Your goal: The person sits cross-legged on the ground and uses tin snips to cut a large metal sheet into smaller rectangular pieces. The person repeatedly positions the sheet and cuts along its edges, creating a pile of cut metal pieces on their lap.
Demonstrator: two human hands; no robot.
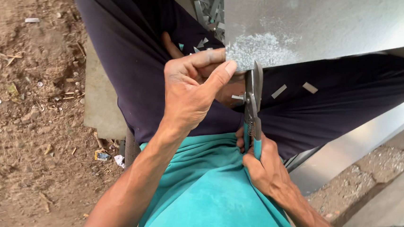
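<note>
Nearest to the camera is the teal shirt (205,199) of the person, and both forearms go out from it. The right hand (264,167) sits low, just in front of the shirt, with its grip clenched round the teal handles of the tin snips (252,107). The snips stand nearly upright — handles down, steel blades up — and the blade tips meet the lower edge of the metal sheet (322,22).

A bit further is the left hand (191,91). Its grip pinches the bottom-left corner of the sheet: the thumb lies on the near face and the fingers are curled behind, so the hand is closed on the metal, just beside the blades on their left.

The sheet is a grey galvanised plate w/ a speckled pattern. It fills the top right of the view and rests above the lap, over the dark trousers (135,52). Two small metal strips (294,89) lie on the right trouser leg, near the snips.

Further away, beyond the knees, there is a pile of metal offcuts (210,12) on the ground. At right, another shiny sheet (351,147) lies under the leg, approx. flat. At left is the bare dirt ground (26,115) — small debris and scraps are scattered on it — and a flat grey slab (99,101) lies beside the thigh.
</note>
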